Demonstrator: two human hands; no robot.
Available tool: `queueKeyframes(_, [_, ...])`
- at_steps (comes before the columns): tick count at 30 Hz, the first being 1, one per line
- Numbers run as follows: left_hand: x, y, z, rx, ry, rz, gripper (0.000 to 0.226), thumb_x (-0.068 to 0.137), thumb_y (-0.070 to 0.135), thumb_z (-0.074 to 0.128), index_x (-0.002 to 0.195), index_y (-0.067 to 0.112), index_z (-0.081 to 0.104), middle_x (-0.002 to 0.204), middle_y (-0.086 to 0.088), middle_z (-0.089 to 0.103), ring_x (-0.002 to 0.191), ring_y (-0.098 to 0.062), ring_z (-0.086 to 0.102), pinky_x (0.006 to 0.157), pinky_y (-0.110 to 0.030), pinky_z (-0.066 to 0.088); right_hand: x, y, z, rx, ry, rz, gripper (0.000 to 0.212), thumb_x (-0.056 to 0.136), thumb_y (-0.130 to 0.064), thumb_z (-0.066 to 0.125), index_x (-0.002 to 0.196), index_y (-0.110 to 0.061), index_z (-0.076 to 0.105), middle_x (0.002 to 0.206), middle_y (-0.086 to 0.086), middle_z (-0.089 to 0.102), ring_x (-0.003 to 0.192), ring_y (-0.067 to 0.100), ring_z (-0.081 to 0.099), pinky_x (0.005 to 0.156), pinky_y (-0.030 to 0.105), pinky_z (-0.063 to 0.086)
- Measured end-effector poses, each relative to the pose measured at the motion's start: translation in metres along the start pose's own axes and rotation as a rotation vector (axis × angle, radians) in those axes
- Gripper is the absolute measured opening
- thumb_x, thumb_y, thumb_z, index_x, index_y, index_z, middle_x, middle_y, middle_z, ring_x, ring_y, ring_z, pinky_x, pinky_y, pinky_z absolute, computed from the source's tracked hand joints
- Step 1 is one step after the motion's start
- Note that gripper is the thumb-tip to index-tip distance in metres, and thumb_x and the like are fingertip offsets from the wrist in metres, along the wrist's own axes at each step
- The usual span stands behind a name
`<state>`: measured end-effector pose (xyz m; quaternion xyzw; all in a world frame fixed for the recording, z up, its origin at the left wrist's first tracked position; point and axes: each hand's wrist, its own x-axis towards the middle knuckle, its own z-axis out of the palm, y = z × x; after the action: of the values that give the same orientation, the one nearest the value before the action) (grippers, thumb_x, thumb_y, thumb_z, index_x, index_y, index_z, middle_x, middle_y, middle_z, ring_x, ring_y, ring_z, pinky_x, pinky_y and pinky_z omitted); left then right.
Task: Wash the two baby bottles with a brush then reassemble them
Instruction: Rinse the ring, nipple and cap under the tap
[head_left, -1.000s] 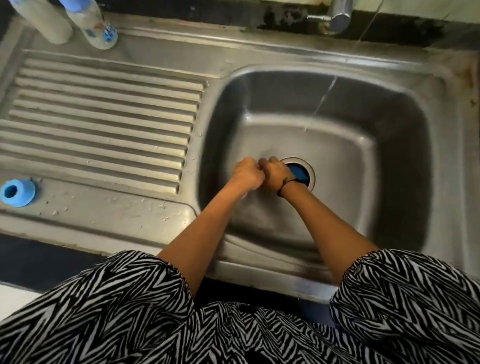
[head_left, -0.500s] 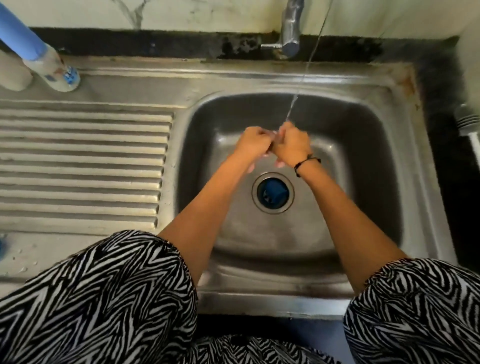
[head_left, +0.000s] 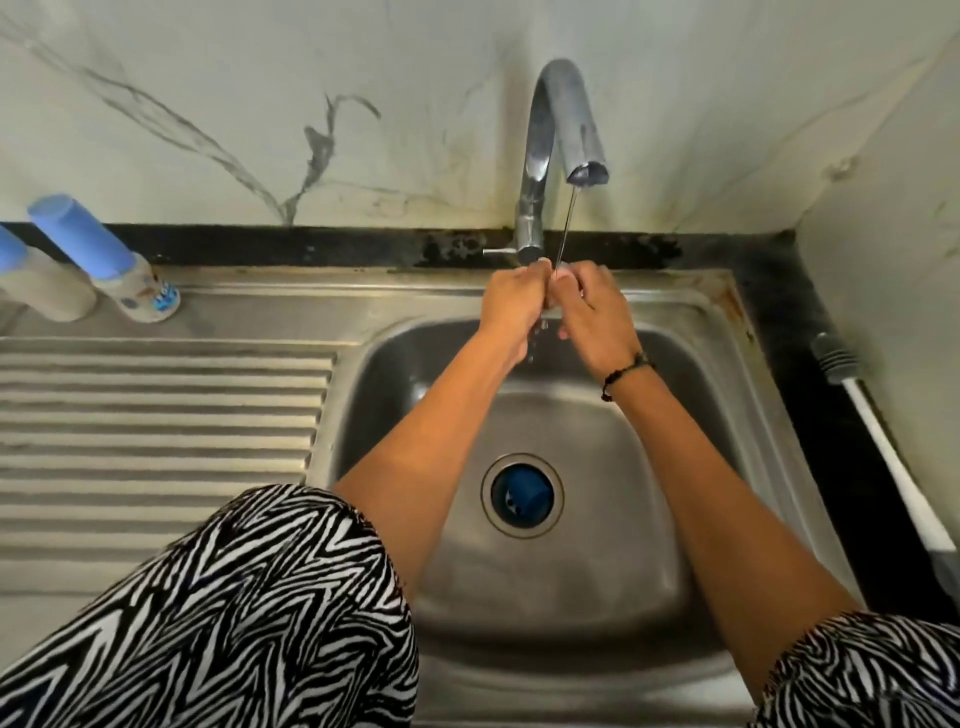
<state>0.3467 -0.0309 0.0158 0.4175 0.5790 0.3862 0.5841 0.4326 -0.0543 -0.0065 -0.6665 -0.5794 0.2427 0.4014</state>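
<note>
Under the tap (head_left: 563, 130), both hands hide something small.

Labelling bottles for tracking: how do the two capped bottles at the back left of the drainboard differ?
The nearer bottle is fully in view, while the far-left bottle is cut off by the frame edge. The nearer bottle shows a coloured print near its base; the far-left bottle's body looks plain pale. The nearer bottle stands closer to the sink basin. Both have blue caps, stand on the drainboard, and neither hand touches them.
</note>
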Motion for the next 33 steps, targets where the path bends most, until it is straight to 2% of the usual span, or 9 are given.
queueKeyframes(6, [-0.009, -0.006, 0.004, -0.089, -0.108, -0.153, 0.053, 0.098, 0.054, 0.033, 0.061, 0.017, 0.044, 0.044, 0.001, 0.032, 0.032, -0.01, 0.025, 0.034, -0.016, 0.018, 0.004, -0.015, 0.002, -0.293, 0.1, -0.097, 0.026, 0.099, -0.027, 0.036, 0.105, -0.006, 0.048, 0.071, 0.007, 0.051, 0.066, 0.033, 0.052, 0.056, 0.034, 0.032])
queueKeyframes(10, [-0.011, -0.012, 0.001, -0.099, -0.061, -0.085, 0.049, 0.102, 0.044, 0.03, 0.066, 0.018, 0.048, 0.049, 0.001, 0.036, 0.041, -0.01, 0.029, 0.038, -0.019, 0.02, 0.007, -0.019, 0.004, -0.499, 0.067, -0.043, 0.038, 0.101, -0.035, 0.028, 0.099, -0.007, 0.054, 0.08, 0.013, 0.061, 0.083, 0.035, 0.059, 0.062, 0.034, 0.035])
queueKeyframes(13, [-0.01, -0.012, -0.001, -0.162, -0.042, -0.077, 0.031, 0.103, 0.034, 0.033, 0.086, 0.021, 0.054, 0.069, -0.002, 0.056, 0.061, -0.014, 0.049, 0.055, -0.026, 0.04, 0.006, -0.023, 0.006, -0.547, 0.06, -0.009, 0.052, 0.1, -0.043, 0.026, 0.093, -0.008, 0.063, 0.093, 0.016, 0.067, 0.09, 0.034, 0.059, 0.064, 0.033, 0.035])
queueKeyframes(17, [-0.015, -0.019, -0.003, -0.354, -0.111, -0.001, 0.024, 0.102, 0.012, 0.035, 0.093, 0.02, 0.056, 0.084, -0.003, 0.065, 0.079, -0.018, 0.058, 0.066, -0.03, 0.045, 0.014, -0.03, 0.01, -0.357, 0.047, 0.175, 0.055, 0.099, -0.05, 0.023, 0.1, -0.014, 0.064, 0.101, 0.013, 0.066, 0.098, 0.031, 0.059, 0.073, 0.033, 0.038])
queueKeyframes(20, [-0.016, -0.022, -0.005, -0.365, -0.083, 0.092, 0.026, 0.099, 0.001, 0.038, 0.09, 0.016, 0.058, 0.081, -0.005, 0.064, 0.07, -0.013, 0.057, 0.057, -0.022, 0.047, 0.017, -0.029, 0.012, -0.163, -0.043, 0.199, 0.044, 0.099, -0.05, 0.022, 0.102, -0.014, 0.048, 0.094, 0.009, 0.063, 0.092, 0.03, 0.059, 0.072, 0.035, 0.041])
queueKeyframes(22, [-0.011, -0.022, -0.006, -0.331, -0.011, 0.097, 0.022, 0.099, 0.008, 0.044, 0.083, 0.012, 0.059, 0.076, -0.007, 0.06, 0.066, -0.014, 0.053, 0.05, -0.021, 0.043, 0.012, -0.027, 0.013, -0.103, -0.059, 0.097, 0.032, 0.1, -0.045, 0.026, 0.1, -0.016, 0.039, 0.078, 0.003, 0.058, 0.076, 0.027, 0.059, 0.066, 0.036, 0.044])
queueKeyframes(28, [-0.007, -0.013, -0.001, -0.323, 0.01, -0.013, 0.026, 0.097, 0.029, 0.053, 0.078, 0.018, 0.067, 0.071, -0.002, 0.065, 0.068, -0.015, 0.061, 0.06, -0.028, 0.049, 0.003, -0.02, 0.011, -0.263, 0.117, -0.229, 0.043, 0.097, -0.047, 0.026, 0.097, -0.01, 0.048, 0.075, 0.001, 0.053, 0.064, 0.021, 0.052, 0.055, 0.028, 0.033])
queueKeyframes(31, [-0.01, -0.011, -0.001, -0.193, -0.046, -0.06, 0.041, 0.098, 0.044, 0.043, 0.073, 0.016, 0.059, 0.056, -0.001, 0.049, 0.047, -0.012, 0.043, 0.042, -0.022, 0.031, 0.004, -0.02, 0.004, -0.399, 0.148, -0.291, 0.042, 0.098, -0.043, 0.029, 0.096, -0.007, 0.051, 0.073, 0.004, 0.055, 0.062, 0.022, 0.05, 0.056, 0.028, 0.03])
queueKeyframes(33, [-0.01, -0.012, -0.001, -0.147, -0.074, -0.05, 0.053, 0.097, 0.055, 0.032, 0.067, 0.016, 0.052, 0.05, 0.001, 0.035, 0.041, -0.01, 0.029, 0.041, -0.021, 0.02, 0.006, -0.023, 0.001, -0.519, 0.115, -0.22, 0.04, 0.101, -0.037, 0.028, 0.099, -0.006, 0.053, 0.072, 0.008, 0.056, 0.068, 0.029, 0.056, 0.059, 0.03, 0.032])
